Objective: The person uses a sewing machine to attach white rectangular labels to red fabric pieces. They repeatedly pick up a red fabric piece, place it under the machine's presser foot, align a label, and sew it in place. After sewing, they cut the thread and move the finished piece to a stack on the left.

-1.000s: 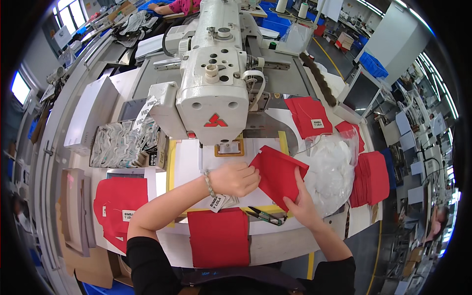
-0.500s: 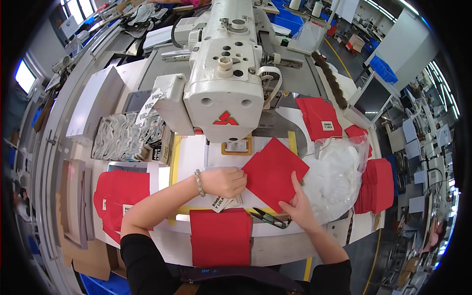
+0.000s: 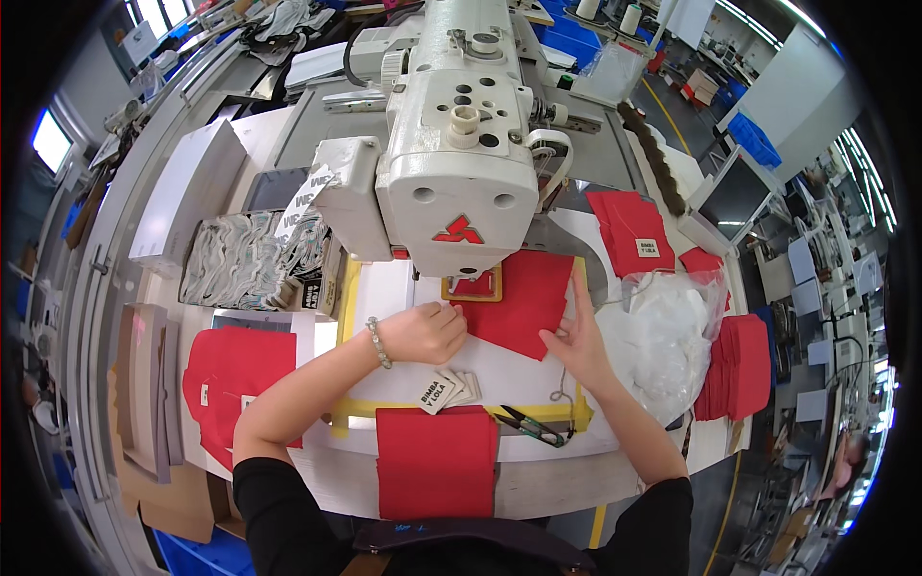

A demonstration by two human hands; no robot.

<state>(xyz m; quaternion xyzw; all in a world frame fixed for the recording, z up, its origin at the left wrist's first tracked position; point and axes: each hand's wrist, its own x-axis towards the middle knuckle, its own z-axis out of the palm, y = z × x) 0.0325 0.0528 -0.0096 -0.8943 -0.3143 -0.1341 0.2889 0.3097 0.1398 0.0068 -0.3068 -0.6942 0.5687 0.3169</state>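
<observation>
A red fabric piece (image 3: 523, 305) lies on the white work plate, its far left part under the yellow-edged clamp frame (image 3: 472, 297) of the sewing machine (image 3: 459, 182). My left hand (image 3: 429, 333) is closed at the cloth's left edge. Its fingertips are hidden, so what it may hold cannot be made out. On the cloth's right side my right hand (image 3: 580, 338) lies with fingers stretched and thumb apart, touching the edge. Just below my left hand are several pale printed labels (image 3: 449, 389). Thread snips (image 3: 531, 425) with dark handles lie near the right forearm.
A red fabric stack (image 3: 437, 463) sits at the front edge, with more red pieces (image 3: 240, 384) at left and a red pile (image 3: 738, 367) at right. A clear bag (image 3: 663, 336) of white material stands beside my right hand. At left is a box of label strips (image 3: 252, 264).
The red cloth has moved away from me and turned, and part of it is now under the clamp frame. Both hands moved forward with it, uncovering the labels.
</observation>
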